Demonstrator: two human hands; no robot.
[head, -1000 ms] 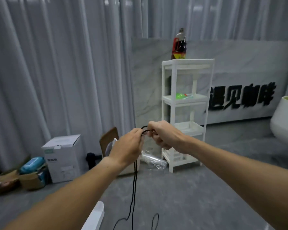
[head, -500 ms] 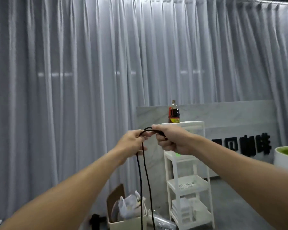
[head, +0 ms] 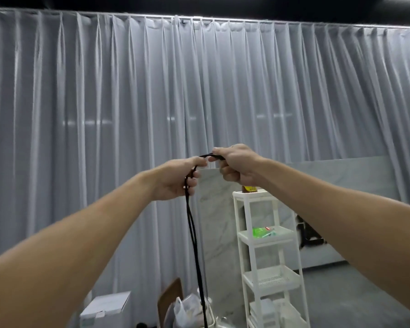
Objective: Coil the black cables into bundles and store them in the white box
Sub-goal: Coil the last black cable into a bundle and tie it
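A black cable (head: 194,242) hangs in two strands from my raised hands down past the bottom of the view. My left hand (head: 175,178) grips the strands where they start to hang. My right hand (head: 237,166), close beside it, pinches the short arch of cable that bridges the two hands. A white box (head: 107,308) stands on the floor at the lower left, below my left forearm.
A white shelf rack (head: 270,256) stands at the right with a green item on one tier and a bottle on top, mostly hidden by my right hand. An open carton with a plastic bag (head: 182,308) sits on the floor. Grey curtains fill the background.
The view has tilted upward and both hands have risen with the cable. The floor and the cable's lower loops have dropped out of sight; the hands' hold on it looks the same.
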